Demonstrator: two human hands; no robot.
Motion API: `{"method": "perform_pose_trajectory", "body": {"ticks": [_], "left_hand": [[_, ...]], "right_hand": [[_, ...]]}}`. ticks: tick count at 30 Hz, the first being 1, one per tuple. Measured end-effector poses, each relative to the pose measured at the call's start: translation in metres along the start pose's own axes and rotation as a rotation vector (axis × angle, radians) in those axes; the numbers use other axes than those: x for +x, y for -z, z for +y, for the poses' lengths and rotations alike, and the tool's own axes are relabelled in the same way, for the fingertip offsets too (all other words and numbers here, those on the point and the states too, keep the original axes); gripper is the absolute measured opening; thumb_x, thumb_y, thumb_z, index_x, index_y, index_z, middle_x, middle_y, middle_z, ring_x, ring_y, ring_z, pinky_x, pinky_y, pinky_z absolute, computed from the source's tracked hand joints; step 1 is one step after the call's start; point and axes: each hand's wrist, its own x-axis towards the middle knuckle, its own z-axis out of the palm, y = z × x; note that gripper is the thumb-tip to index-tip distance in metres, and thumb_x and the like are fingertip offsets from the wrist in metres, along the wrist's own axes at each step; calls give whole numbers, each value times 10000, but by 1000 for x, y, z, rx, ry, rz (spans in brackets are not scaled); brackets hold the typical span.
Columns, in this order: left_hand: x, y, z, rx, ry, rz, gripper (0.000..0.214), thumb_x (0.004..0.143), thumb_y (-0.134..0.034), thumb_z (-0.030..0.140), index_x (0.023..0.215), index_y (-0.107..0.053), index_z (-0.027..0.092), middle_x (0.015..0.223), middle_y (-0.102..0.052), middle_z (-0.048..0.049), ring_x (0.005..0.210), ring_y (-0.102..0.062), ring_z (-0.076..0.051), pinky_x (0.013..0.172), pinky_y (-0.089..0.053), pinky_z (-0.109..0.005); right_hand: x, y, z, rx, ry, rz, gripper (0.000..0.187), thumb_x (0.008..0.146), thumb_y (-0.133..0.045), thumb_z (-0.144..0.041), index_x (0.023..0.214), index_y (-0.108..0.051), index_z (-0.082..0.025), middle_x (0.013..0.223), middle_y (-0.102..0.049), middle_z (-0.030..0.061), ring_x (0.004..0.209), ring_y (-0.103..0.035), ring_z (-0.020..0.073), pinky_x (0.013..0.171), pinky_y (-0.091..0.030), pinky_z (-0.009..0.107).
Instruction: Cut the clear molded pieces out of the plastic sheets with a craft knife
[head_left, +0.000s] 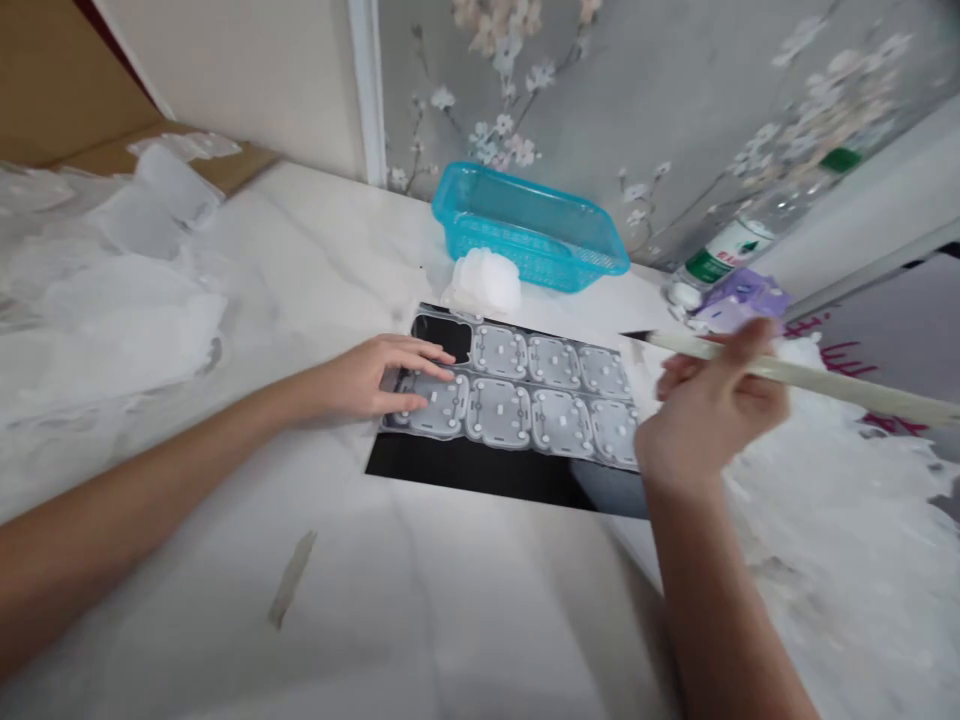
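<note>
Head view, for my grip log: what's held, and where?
Right hand: a long pale flat stick, gripped partway along. Left hand: nothing, fingertips on a grey moulded sheet.

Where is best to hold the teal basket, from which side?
Grip the teal basket by its near long rim, toward the right corner, from the front: the rim juts outward, the far side sits by the floral wallpaper, and white crumpled material lies against the near left.
</note>
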Motion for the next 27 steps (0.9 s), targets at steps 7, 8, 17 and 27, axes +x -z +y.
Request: {"method": "perform_pose_trajectory", "body": {"ticks": [7, 8, 17, 27], "left_hand": [[-4, 11, -1, 57, 34, -265, 667, 732, -637, 482, 1339, -414, 320, 1485, -291, -23, 1366, -235, -246, 1109, -95, -436], [-4, 11, 0, 55, 46, -290, 693, 730, -635, 493, 1355, -386, 324, 1490, -278, -23, 1373, -216, -246, 1109, -64, -446], [-4, 14, 4, 16, 96, -313, 724, 728, -639, 477, 1372, -339, 336, 1494, -270, -20, 1386, -178, -228, 1103, 6, -450], [-3, 14, 7, 29, 100, -309, 696, 736, -644, 431, 1362, -353, 344, 1488, -281, -33, 1383, -192, -232, 1092, 18, -503]], "right_hand": [[-45, -52, -43, 418, -42, -220, 297, 751, -629, -455, 743, -662, -159, 606, -653, 39, 574, -646, 186, 527, -523, 289], [-49, -55, -46, 477, -46, -245, 257, 754, -639, -419, 737, -661, -164, 623, -661, 33, 568, -649, 175, 529, -529, 278], [-57, -58, -48, 346, 320, -380, 84, 799, -619, -230, 748, -682, -208, 672, -692, -10, 590, -640, 117, 563, -515, 198], [-60, -58, -48, 241, 413, -373, 91, 833, -582, -215, 806, -666, -239, 761, -706, -17, 654, -655, 125, 643, -528, 214]]}}
